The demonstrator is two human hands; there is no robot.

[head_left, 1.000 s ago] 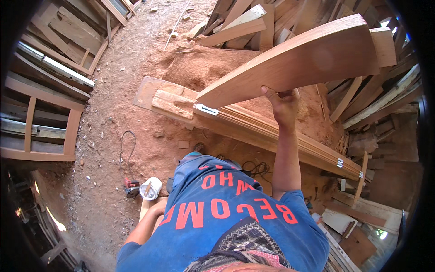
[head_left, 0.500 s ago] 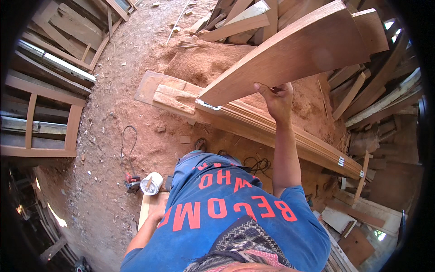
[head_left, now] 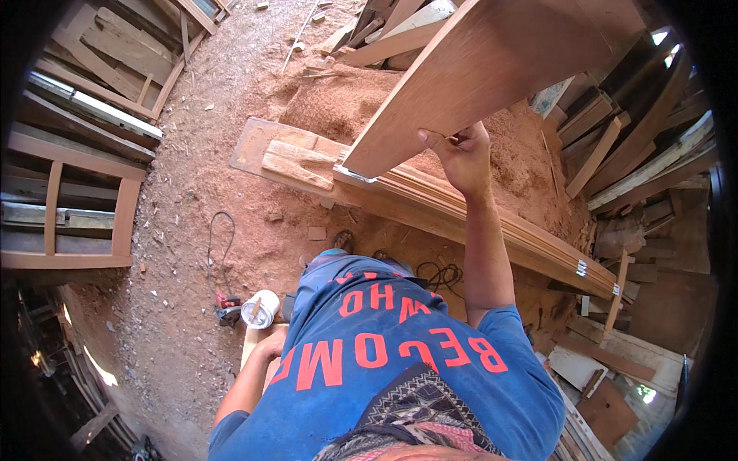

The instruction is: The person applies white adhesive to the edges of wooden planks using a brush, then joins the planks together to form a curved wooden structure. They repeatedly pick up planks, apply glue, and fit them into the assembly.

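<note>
My right hand (head_left: 465, 161) grips the edge of a long, wide brown wooden board (head_left: 492, 65), the thumb on its face and the other fingers curled at the edge. The board slants up to the right, past the top of the view. Its near lower corner meets the end of a long stack of wooden strips (head_left: 492, 230). At my left side, my left hand (head_left: 274, 343) is by a pale wooden piece (head_left: 251, 347); its fingers are hidden. A white tub (head_left: 260, 309) with a stick across its top stands just beyond that hand.
Reddish sawdust (head_left: 330, 100) is heaped beyond the stack. A red and black power tool (head_left: 227, 306) with a cord lies left of the tub. Wooden frames (head_left: 123, 219) lean at the left; scrap boards (head_left: 600, 154) pile up at the right. A black cable (head_left: 440, 275) coils near my feet.
The board's far end has risen and swung up in the view, while its near corner stays at the stack's end. My right hand has shifted slightly up and left along with it.
</note>
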